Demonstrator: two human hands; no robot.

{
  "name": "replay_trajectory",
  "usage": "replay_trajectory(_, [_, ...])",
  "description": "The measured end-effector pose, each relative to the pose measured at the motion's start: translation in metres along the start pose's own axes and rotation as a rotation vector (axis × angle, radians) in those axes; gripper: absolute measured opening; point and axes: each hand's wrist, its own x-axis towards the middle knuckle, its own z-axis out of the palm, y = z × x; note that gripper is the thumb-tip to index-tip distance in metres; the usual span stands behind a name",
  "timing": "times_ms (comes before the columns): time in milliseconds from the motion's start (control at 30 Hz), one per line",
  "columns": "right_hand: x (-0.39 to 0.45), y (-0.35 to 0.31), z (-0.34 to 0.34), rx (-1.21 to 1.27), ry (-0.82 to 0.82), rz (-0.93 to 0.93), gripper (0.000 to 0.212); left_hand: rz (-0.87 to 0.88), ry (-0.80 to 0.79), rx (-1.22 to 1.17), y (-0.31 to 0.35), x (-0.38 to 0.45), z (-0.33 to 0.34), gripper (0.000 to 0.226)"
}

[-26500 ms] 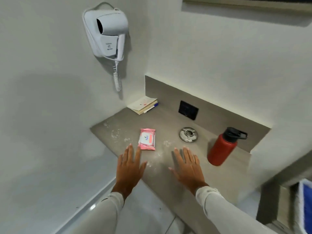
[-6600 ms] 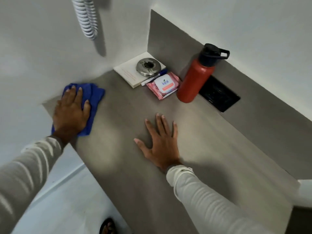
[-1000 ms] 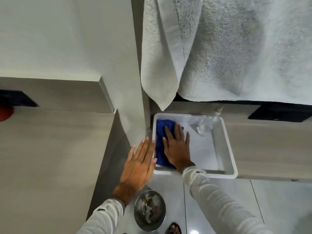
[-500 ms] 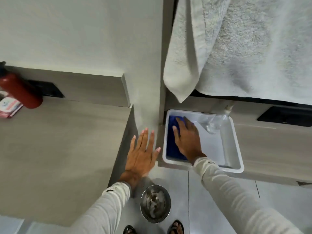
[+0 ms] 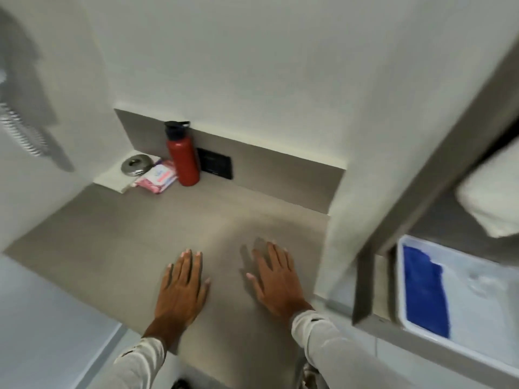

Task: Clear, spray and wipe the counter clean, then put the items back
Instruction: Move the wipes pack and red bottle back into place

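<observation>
The counter (image 5: 118, 237) lies bare at the near side, with both hands flat on it, fingers spread, grasping nothing: left hand (image 5: 181, 287), right hand (image 5: 276, 279). A red bottle (image 5: 183, 158), wipes packet (image 5: 158, 176) and metal dish (image 5: 136, 164) crowd the far corner. The blue cloth (image 5: 425, 290) lies in a white tray (image 5: 483, 346) to the right.

I can't read the label on the pink wipes pack (image 5: 158, 176), too blurred, just left of the red bottle (image 5: 184, 158). Beyond that pack, the booklet (image 5: 112, 176) is partly hidden under the metal ashtray (image 5: 137, 164). Far right of the bottle, the white tray (image 5: 477, 279) is cut by the frame's edge, and something clear and smeared in it beside the blue cloth (image 5: 425, 293) I can't identify.
</observation>
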Motion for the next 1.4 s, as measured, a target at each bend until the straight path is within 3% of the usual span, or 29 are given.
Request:
replay_trajectory(233, [0.133,-0.138,0.053,0.022,-0.042,0.009,0.067,-0.035,-0.069,-0.053,-0.163,0.063,-0.01,0.082])
replay_trajectory(400, [0.198,-0.171,0.063,-0.038,-0.109,0.086,0.071,0.003,-0.086,-0.072,-0.213,0.109,-0.02,0.083])
replay_trajectory(567, [0.223,-0.171,0.075,-0.065,-0.131,0.161,0.073,0.054,-0.065,-0.067,-0.223,0.141,-0.013,0.073])
replay_trajectory(800, [0.222,-0.171,0.089,-0.082,0.076,0.153,0.066,0.127,-0.075,-0.027,-0.233,0.154,-0.005,0.071])
replay_trajectory(933, [0.255,-0.166,0.071,0.207,0.206,0.232,0.052,0.103,-0.032,-0.066,-0.233,0.185,-0.03,0.063])
replay_trajectory(1033, [0.295,-0.17,0.048,0.514,0.26,0.397,0.062,0.051,0.028,-0.109,-0.23,0.229,-0.056,0.056])
replay_trajectory(1133, [0.331,-0.175,0.034,0.685,0.303,0.525,0.076,0.02,-0.02,-0.168,-0.225,0.272,-0.071,0.062])
replay_trajectory(1233, [0.358,-0.179,0.029,0.708,0.322,0.581,0.089,0.044,-0.085,-0.117,-0.223,0.307,-0.071,0.07])
replay_trajectory(1400, [0.377,-0.192,0.036,0.681,0.408,0.652,0.09,0.147,-0.126,0.012,-0.224,0.319,-0.054,0.066])
